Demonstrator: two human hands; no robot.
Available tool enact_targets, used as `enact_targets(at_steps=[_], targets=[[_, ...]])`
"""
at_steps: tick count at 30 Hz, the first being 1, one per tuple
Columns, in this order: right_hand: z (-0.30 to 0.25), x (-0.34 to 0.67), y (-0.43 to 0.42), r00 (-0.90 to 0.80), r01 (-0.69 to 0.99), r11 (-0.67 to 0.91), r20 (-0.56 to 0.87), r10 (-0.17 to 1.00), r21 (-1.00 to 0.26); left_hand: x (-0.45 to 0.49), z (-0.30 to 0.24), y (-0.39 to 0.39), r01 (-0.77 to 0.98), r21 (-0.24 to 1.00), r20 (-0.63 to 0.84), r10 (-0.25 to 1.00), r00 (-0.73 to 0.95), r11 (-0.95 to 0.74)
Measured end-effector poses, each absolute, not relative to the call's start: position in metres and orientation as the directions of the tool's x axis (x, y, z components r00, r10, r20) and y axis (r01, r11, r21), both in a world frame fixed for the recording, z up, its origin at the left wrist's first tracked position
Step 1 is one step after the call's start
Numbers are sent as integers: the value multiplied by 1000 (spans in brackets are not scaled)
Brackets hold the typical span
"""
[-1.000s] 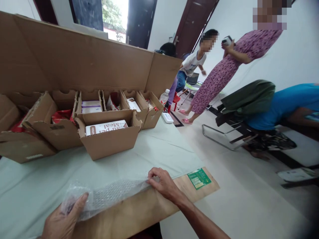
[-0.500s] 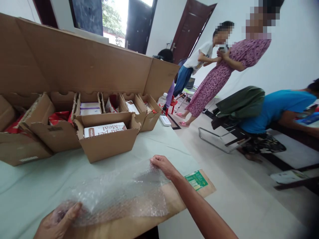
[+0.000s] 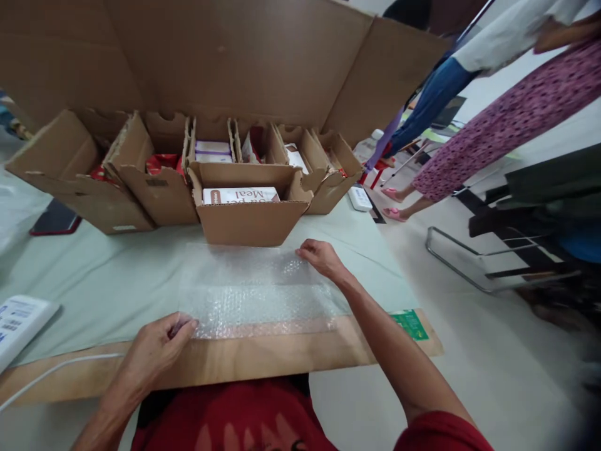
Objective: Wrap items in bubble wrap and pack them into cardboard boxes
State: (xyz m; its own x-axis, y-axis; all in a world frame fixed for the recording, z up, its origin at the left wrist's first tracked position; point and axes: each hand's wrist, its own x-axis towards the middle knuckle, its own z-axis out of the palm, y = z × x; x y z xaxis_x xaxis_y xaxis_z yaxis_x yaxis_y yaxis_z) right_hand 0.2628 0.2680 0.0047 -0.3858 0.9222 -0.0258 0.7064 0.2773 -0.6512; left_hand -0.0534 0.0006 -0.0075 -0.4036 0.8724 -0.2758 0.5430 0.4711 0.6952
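Note:
A clear sheet of bubble wrap (image 3: 256,289) lies spread flat on the pale green table cover (image 3: 94,275), its near edge over a strip of brown cardboard (image 3: 263,357). My left hand (image 3: 157,347) pinches the sheet's near left corner. My right hand (image 3: 322,257) pinches its far right corner. Just beyond the sheet stands a small open carton (image 3: 248,219) holding a white box printed "Super Meal" (image 3: 240,195).
Several more open cartons (image 3: 141,181) with red and white packs stand behind, in front of a tall cardboard flap (image 3: 235,56). A white device (image 3: 19,319) with a cable lies at the left, a dark phone (image 3: 54,219) further back. People stand at the right beside a metal chair frame (image 3: 469,263).
The bubble wrap, bunched along the cardboard strip a second ago, has been pulled open away from me and now lies flat. My right hand moved forward with its far corner. The view tilted down.

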Motion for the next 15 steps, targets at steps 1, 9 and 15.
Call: enact_targets(at_steps=[1,9,15], targets=[[4,259,269,-388,716,307,8,922,-627,-55,-7,-2,581,663,-291,878,-380,472],[-35,299,241,-316,788,458,369,874,-411,-46,8,7,834,447,207,870,-448,324],[-50,308,216,-441,809,517,293,848,-279,-30,-14,36,954,300,135,989,-64,21]])
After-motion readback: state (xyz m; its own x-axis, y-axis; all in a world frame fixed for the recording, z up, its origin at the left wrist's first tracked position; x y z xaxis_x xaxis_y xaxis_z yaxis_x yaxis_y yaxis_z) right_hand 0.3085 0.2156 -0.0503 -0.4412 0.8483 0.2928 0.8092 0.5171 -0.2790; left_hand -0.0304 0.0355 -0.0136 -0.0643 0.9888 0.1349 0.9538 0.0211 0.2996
